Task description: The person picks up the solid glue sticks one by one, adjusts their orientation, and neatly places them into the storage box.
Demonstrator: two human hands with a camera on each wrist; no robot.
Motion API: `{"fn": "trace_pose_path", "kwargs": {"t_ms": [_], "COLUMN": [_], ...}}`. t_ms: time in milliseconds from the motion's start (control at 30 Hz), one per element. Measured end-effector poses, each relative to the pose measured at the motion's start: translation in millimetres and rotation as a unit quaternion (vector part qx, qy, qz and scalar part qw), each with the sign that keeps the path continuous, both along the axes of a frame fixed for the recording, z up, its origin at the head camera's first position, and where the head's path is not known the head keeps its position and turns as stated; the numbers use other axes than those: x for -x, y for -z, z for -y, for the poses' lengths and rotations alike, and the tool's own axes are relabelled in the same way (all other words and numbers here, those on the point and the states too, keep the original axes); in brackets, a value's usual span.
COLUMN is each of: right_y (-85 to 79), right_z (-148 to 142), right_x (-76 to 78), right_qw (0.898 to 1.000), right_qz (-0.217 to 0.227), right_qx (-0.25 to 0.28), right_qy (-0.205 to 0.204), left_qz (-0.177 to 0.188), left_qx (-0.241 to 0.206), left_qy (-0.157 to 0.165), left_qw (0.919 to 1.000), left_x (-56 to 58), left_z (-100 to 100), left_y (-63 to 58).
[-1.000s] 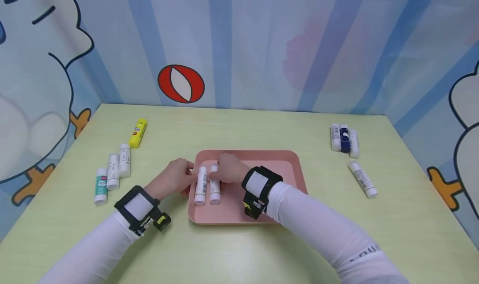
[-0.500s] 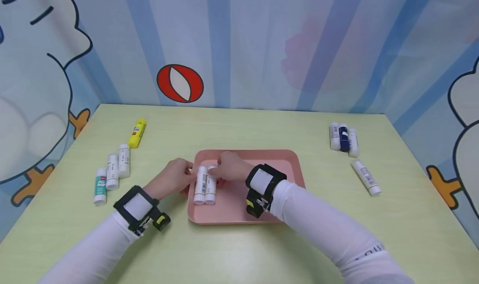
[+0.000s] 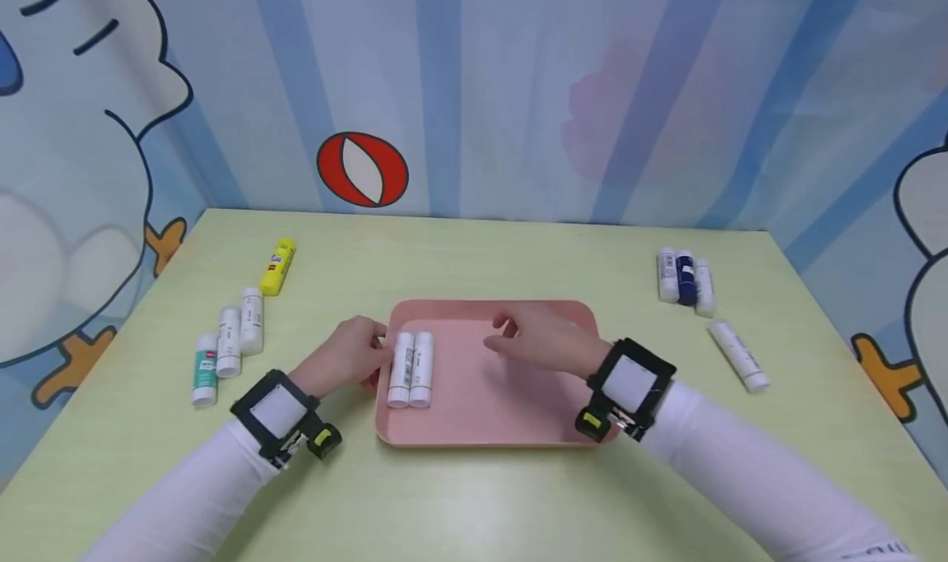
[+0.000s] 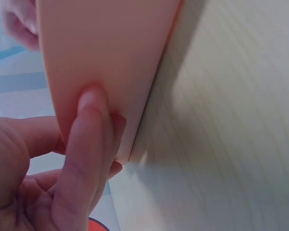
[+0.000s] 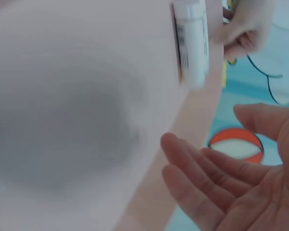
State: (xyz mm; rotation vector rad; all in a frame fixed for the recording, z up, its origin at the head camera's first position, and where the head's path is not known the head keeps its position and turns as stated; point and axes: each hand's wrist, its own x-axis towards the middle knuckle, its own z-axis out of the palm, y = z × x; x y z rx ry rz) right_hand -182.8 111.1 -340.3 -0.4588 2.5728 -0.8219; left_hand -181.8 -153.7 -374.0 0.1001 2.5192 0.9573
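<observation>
A pink tray (image 3: 504,438) lies on the table, with two white glue sticks (image 3: 401,370) (image 3: 422,370) side by side near its left end. My left hand (image 3: 346,353) pinches the tray's left rim; in the left wrist view, the left hand (image 4: 82,159) has a digit pressed to the outer wall and another over the rim. Above the middle of the tray is my right hand (image 3: 544,341), holding nothing. Its fingers are relaxed and parted in the right wrist view, where a white glue stick (image 5: 192,45) lies beyond them.
On the left are a yellow glue stick (image 3: 277,267), two white tubes (image 3: 252,321) (image 3: 229,342) and a teal-labelled one (image 3: 205,370). A dark blue tube (image 3: 685,278) stands between two white ones (image 3: 667,275) (image 3: 705,288) at the right, with another white tube (image 3: 738,356) nearer.
The right hand slid the second glue stick left against the first, let go of it, and moved right over the tray. The left hand stays at the rim.
</observation>
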Motion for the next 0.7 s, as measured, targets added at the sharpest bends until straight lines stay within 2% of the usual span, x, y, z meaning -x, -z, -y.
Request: {"fn": "trace_pose_path", "kwargs": {"t_ms": [100, 233, 333, 400, 500, 600, 700], "right_y": [-4.1, -7.0, -5.6, -3.0, 1.6, 6.6, 14.1], "right_z": [-26.2, -65.0, -96.7, -118.6, -149.6, -177.7, -207.3], "right_x": [-3.8, -4.7, -3.0, -1.3, 1.3, 3.9, 6.7], "right_qw": [0.998, 0.988, 0.976, 0.968, 0.966, 0.968, 0.964], "right_qz": [-0.058, -0.151, -0.218, -0.246, -0.244, -0.215, -0.195], "right_qx": [0.009, 0.015, -0.010, -0.024, -0.043, -0.068, -0.097], "right_qy": [-0.010, -0.013, 0.010, 0.033, 0.071, 0.114, 0.153], "left_qz": [0.000, 0.006, 0.006, 0.005, 0.004, 0.002, 0.000], "left_qx": [-0.002, -0.006, -0.005, -0.004, -0.004, -0.003, -0.002], "left_qy": [-0.002, -0.008, -0.007, -0.006, -0.006, -0.005, -0.003], "left_qw": [1.0000, 0.9999, 0.9999, 1.0000, 1.0000, 1.0000, 1.0000], "left_x": [0.4, 0.8, 0.5, 0.2, 0.5, 1.1, 1.5], "left_z": [0.4, 0.7, 0.3, 0.1, 0.1, 0.7, 1.3], "left_y": [0.9, 2.2, 2.7, 3.1, 3.0, 3.2, 3.2]}}
